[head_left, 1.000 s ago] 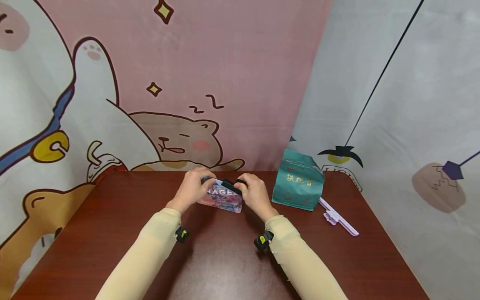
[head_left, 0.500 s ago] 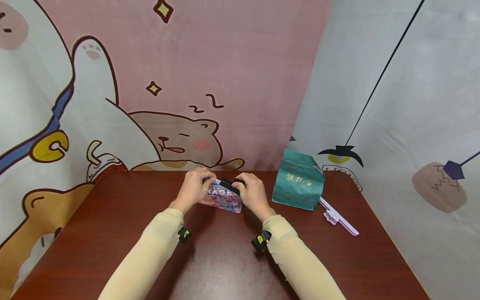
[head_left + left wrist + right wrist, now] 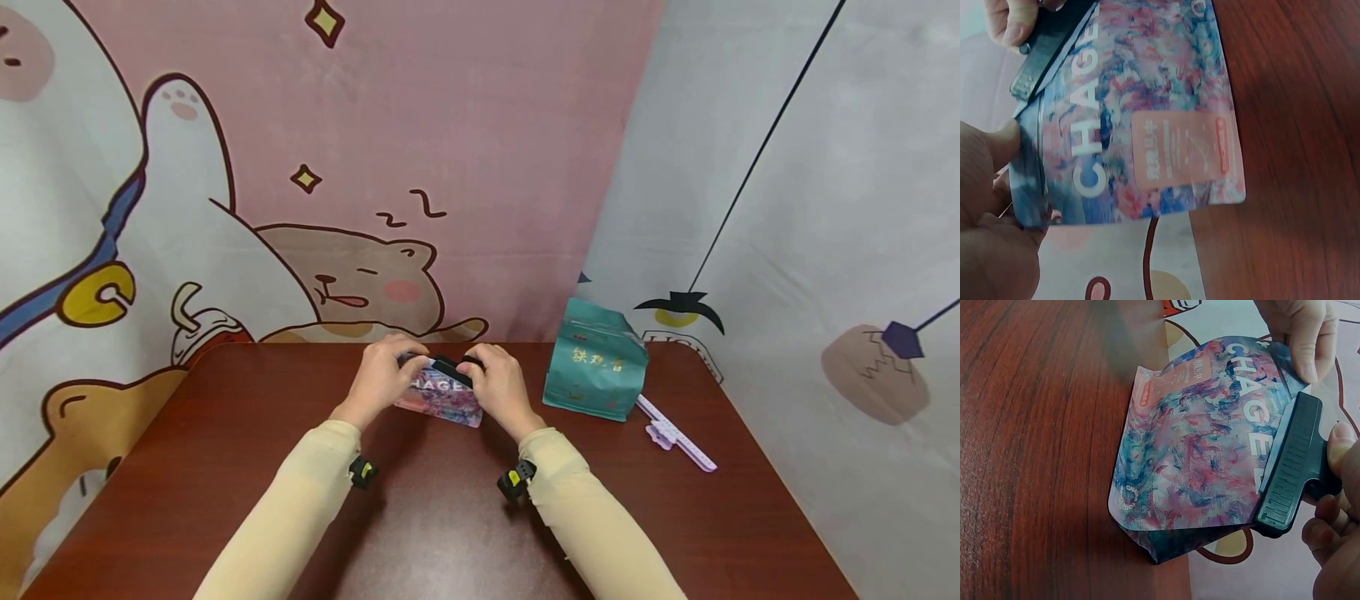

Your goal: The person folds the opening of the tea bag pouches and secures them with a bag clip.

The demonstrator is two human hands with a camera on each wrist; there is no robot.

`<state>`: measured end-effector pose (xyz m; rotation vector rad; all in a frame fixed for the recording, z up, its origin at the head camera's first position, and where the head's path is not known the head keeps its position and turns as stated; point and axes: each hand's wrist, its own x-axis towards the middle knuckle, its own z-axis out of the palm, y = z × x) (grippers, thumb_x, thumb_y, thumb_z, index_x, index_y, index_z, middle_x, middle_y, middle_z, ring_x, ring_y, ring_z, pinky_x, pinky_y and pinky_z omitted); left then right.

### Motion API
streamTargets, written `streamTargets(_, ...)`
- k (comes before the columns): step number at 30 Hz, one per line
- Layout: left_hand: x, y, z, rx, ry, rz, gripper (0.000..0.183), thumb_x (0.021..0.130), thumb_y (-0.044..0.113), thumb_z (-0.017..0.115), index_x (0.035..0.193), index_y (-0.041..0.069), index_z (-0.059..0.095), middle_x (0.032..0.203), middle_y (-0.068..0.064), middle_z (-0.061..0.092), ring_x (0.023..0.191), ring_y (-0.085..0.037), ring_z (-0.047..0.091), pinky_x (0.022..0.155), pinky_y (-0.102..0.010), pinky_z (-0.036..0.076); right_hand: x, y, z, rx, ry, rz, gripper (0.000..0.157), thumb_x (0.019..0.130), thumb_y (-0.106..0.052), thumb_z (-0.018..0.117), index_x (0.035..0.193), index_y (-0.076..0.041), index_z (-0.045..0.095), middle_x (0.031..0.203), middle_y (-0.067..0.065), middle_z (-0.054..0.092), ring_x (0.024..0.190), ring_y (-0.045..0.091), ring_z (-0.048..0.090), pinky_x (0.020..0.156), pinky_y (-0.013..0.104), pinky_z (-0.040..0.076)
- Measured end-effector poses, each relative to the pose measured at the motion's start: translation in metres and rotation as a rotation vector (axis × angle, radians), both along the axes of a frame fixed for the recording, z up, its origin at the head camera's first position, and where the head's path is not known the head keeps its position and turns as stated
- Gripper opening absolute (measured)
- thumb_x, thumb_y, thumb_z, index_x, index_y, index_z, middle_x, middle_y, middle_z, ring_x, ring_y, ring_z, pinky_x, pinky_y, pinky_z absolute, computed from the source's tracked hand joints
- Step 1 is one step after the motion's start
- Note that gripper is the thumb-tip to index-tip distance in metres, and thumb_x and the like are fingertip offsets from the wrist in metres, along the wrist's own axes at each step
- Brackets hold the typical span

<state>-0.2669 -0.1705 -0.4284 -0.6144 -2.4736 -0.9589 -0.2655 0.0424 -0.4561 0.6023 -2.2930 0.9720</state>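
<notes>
A colourful pouch [image 3: 442,400] with pink and blue blotches and large white letters stands upright on the table, its top edge away from me. My left hand [image 3: 378,379] pinches the top left corner of the pouch, thumb in front. The right hand [image 3: 501,385] grips the handle of a black bag clip [image 3: 1291,462]. In the right wrist view the clip's long ridged bar lies across the pouch's top edge, covering the right part of it. A folded pale strip [image 3: 1282,437] of the pouch shows beside the bar.
A teal tea bag [image 3: 596,367] with gold characters stands right of my hands. Beside it lies a lilac ruler-like strip [image 3: 678,435] with a flower-shaped slider. A cartoon-printed cloth [image 3: 450,167] hangs behind the brown table [image 3: 450,533].
My right hand and the black clip have shifted slightly left along the pouch's top edge. The left hand keeps its hold on the corner, and the pouch has hardly moved.
</notes>
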Motion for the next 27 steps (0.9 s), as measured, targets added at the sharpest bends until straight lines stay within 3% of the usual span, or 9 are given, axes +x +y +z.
streamTargets(7,-0.0021,-0.0106,-0.0016,0.013,0.029,0.021,0.005,0.093,0.005,0.076,0.092,0.002,0.081,0.093,-0.01,0.076,0.093,-0.03,0.068,0.085,-0.049,0.054,0.0009,0.0001,0.0009,-0.005,-0.015,0.016,0.012,0.09,-0.014,0.079,0.092,-0.005,0.072,0.086,0.009,0.072,0.082,0.027,0.067,0.075,0.044,0.056)
streamTargets(27,-0.003,-0.0095,-0.0023,-0.02,0.052,0.022,0.005,0.091,0.004,0.077,0.089,0.002,0.08,0.088,-0.009,0.075,0.088,-0.031,0.067,0.081,-0.048,0.052,0.0006,-0.0084,0.0072,-0.015,-0.08,0.002,0.011,0.089,-0.013,0.08,0.091,-0.006,0.073,0.085,0.01,0.071,0.078,0.026,0.066,0.071,0.042,0.057)
